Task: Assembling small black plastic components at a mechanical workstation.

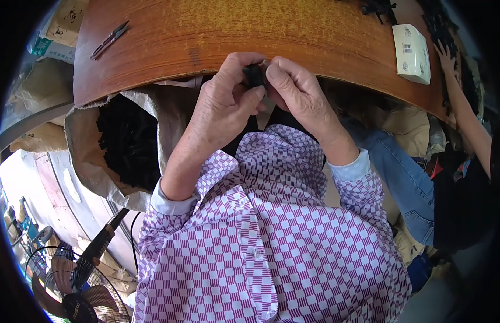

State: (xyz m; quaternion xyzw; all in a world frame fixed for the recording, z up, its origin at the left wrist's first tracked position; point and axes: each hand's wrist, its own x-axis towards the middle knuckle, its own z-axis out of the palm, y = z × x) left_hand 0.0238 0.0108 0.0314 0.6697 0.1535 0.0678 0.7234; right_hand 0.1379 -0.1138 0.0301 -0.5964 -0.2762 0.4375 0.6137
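Both my hands meet in front of the near edge of a brown wooden table [250,27]. Between the thumb and fingers of my left hand [224,105] is a small black piece [254,75], its kind not clear from here. My right hand [299,94] is closed in a pinch right beside that piece; the fingertips cover whatever they grip. To my left, an open pale sack [80,142] holds a heap of black pieces [128,142]. On the table's left part lies a pair of thread snips [110,40].
A white tissue pack [412,54] lies at the table's right side. Beyond it, a co-worker's hand [448,59] reaches toward black pieces [441,27]; their jeans [403,172] show at my right. A fan [77,296] stands at lower left, boxes [64,32] at upper left.
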